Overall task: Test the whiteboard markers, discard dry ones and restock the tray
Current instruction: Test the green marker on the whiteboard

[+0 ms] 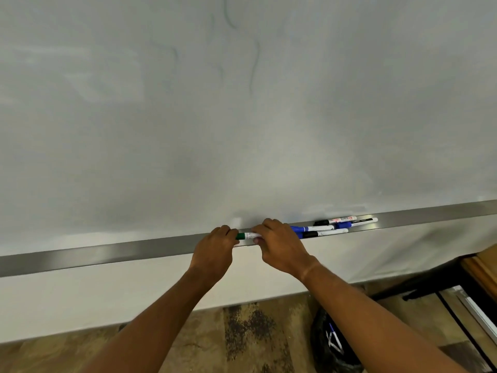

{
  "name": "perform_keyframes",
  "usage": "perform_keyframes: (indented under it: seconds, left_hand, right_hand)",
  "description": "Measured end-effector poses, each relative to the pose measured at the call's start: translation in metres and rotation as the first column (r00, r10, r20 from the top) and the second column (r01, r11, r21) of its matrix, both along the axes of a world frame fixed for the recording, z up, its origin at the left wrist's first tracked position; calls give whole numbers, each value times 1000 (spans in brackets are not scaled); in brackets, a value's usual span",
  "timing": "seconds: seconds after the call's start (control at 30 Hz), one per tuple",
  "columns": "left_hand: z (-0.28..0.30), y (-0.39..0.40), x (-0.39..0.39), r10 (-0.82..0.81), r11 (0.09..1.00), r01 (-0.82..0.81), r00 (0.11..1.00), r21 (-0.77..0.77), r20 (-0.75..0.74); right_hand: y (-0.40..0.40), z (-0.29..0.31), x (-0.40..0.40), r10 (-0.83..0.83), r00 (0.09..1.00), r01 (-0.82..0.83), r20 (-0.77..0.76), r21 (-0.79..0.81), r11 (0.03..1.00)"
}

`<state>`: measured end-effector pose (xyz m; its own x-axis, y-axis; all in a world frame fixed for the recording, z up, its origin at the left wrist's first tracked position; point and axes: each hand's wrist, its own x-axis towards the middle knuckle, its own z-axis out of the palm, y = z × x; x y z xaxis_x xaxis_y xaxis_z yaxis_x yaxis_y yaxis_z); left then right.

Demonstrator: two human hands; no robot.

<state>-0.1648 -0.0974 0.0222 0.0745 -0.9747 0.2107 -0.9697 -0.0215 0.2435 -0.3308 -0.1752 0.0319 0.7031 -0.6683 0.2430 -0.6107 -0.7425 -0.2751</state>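
— Where's the green marker (pixel 248 235)?
— Centre frame, lying lengthwise along the tray (pixel 107 254), spanning both hands. Left hand (pixel 215 251) fingers grasp the green cap end, right hand (pixel 279 246) fingers clench the barrel.
— Others?
— I count about five markers (pixel 338 226) clustered just right of the right hand.

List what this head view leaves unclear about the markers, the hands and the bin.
- Green marker: cap end covered by the left hand, barrel partly by the right hand.
- Markers on the tray: labels too small to read.
- Black bin bag: contents dark and unclear.
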Motion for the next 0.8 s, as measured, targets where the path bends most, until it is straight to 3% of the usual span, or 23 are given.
perform_keyframes:
  seconds: [0.33,0.53,0.8]
  left_hand:
    - [16,21,-21,-101,992,98,994,-74,-33]
    - [29,39,-37,-131,991,128,984,-37,-118]
    - [54,90,-53,-134,990,138,971,7,-199]
  right_hand:
    - [26,14,-28,40,999,-40,20,-43,998]
    - [49,22,-50,3,996,8,89,-129,992]
    - [88,31,-69,97,986,-60,135,-254,965]
